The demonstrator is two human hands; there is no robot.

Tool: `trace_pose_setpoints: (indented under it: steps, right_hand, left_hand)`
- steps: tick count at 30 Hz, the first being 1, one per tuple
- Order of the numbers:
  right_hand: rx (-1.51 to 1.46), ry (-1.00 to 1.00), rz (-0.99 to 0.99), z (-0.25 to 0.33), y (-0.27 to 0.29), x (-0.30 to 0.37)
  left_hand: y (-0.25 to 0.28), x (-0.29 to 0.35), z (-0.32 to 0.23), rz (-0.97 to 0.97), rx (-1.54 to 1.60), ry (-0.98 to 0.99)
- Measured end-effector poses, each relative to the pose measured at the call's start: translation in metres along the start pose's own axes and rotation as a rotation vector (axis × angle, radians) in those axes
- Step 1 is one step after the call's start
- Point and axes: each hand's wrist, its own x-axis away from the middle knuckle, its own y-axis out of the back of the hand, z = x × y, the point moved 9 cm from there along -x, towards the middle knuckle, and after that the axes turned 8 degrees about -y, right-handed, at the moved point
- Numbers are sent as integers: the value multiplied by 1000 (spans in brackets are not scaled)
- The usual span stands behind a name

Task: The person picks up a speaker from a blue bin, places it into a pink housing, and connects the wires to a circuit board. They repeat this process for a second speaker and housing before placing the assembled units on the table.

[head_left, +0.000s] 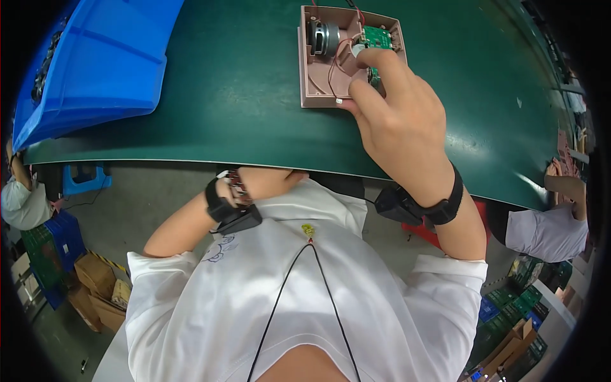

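A pink open housing (310, 100) lies on the green table in front of me, with a round speaker (326, 39) on its left and a green circuit board (378, 37) on its right. My right hand (407, 121) reaches over its front right corner, fingers bent into it. One fingertip meets a small whitish piece (359, 49); the grip itself is hidden. Near the lowest fingertip, a thin wire ends in a white connector (339, 101) at the front wall. My left hand (273, 183) is below the table edge against my shirt, its fingers mostly hidden.
A blue bin (127, 70) with dark parts stands at the left of the green table (229, 95). Wires run off the far side of the housing. A blue stool (86, 180) and cardboard boxes (95, 280) are on the floor; other people sit at both sides.
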Motion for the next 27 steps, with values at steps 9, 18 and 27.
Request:
trace_pose_setpoints:
  steps: [9, 18, 27]
  right_hand:
    - [122, -258, 7, -97, 38, 38]
    - [-151, -390, -93, -166, 61, 22]
    - [-588, -538, -84, -195, 16, 15]
  left_hand:
    - [-41, -42, 2, -7, -287, -119]
    - [-29, -45, -70, 253, 49, -273]
    - [82, -69, -153, -180, -63, -491]
